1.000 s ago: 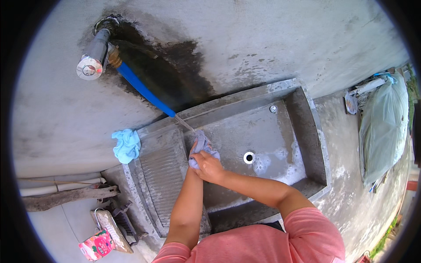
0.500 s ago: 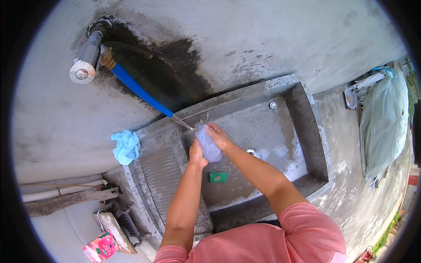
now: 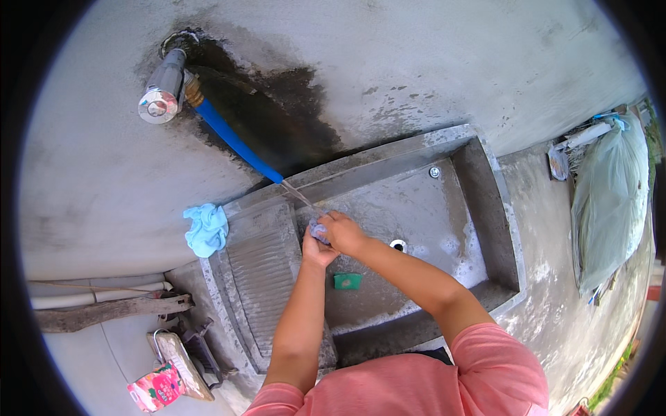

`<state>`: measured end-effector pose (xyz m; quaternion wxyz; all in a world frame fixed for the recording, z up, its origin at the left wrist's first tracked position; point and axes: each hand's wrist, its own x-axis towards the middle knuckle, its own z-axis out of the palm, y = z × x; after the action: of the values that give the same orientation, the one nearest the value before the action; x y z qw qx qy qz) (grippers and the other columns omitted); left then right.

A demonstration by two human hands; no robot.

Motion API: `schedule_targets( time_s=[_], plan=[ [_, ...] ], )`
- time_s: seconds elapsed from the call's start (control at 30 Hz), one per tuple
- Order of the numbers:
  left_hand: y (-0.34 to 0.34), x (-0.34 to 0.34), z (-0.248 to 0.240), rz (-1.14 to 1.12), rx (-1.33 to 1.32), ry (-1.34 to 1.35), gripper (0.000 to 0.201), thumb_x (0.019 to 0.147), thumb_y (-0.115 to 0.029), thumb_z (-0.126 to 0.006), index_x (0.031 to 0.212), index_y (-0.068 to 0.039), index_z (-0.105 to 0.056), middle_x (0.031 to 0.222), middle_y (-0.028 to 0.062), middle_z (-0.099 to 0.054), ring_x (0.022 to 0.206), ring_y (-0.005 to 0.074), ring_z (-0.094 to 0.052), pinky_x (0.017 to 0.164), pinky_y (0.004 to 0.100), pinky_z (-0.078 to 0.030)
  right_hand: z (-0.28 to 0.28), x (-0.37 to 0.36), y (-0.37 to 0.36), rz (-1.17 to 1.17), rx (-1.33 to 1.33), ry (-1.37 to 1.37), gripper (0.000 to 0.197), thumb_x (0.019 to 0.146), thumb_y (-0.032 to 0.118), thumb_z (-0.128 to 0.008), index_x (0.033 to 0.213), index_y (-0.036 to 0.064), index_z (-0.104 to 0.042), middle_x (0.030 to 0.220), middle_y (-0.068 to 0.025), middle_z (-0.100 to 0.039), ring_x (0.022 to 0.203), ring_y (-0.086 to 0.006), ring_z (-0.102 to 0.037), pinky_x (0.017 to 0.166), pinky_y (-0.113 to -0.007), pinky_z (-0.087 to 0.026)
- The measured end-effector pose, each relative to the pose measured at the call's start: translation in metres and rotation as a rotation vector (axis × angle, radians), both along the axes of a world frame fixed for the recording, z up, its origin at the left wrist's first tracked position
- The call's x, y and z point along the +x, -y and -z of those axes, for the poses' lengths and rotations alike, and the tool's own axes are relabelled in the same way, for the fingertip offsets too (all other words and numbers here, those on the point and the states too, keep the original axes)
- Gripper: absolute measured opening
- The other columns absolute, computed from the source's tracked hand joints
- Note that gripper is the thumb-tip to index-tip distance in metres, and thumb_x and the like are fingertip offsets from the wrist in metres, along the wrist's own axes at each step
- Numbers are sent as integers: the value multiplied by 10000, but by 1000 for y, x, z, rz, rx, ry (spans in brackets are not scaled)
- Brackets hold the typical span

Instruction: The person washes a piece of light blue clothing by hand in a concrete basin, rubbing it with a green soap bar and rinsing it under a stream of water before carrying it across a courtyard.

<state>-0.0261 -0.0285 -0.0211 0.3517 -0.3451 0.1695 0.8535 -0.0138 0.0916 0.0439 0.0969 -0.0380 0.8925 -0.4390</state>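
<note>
Both my hands are closed round a small lavender cloth point(image 3: 318, 231), squeezed into a tight bunch over the concrete wash sink point(image 3: 510, 225). My left hand point(image 3: 317, 250) cups it from below, while my right hand point(image 3: 343, 234) presses over it and hides most of it. Water runs out of a blue hose point(image 3: 236, 144) onto the hands. That hose is joined to a metal tap point(image 3: 164, 90) on the wall. Beneath my hands, on the sink floor, lies a green scouring sponge point(image 3: 347, 281).
The sink's ribbed washboard point(image 3: 267, 277) is on the left; a light blue cloth point(image 3: 207, 230) hangs over its corner. Suds lie near the right wall, beyond the drain point(image 3: 397, 246). A pink packet point(image 3: 158, 388) is at lower left, a plastic-covered bundle point(image 3: 610, 201) far right.
The lavender cloth was fuller and hung between my hands; now it is squeezed small. My right hand has come over my left. The whole view has shifted slightly.
</note>
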Motion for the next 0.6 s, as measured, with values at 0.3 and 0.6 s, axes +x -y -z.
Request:
schedule_targets(
  time_s=[0.3,0.6],
  plan=[
    [-38,3,-33,-176,-209,63,420,903,-403,-339,1137,-85,-484,1153,84,-527,1075,261,-486,884,486,-400,27,21,-6,607,-96,-76,779,690,413,-671,1291,45,-339,1280,-350,-244,1141,-475,-331,959,-440,-312],
    [-13,33,-68,-126,-181,57,536,851,-523,-381,1202,-119,-409,1263,85,-406,1173,241,-379,942,437,-342,-17,-21,6,115,-4,-293,573,708,193,-615,1221,39,-414,1175,-207,-449,1016,-404,-479,857,-404,-421]
  ],
)
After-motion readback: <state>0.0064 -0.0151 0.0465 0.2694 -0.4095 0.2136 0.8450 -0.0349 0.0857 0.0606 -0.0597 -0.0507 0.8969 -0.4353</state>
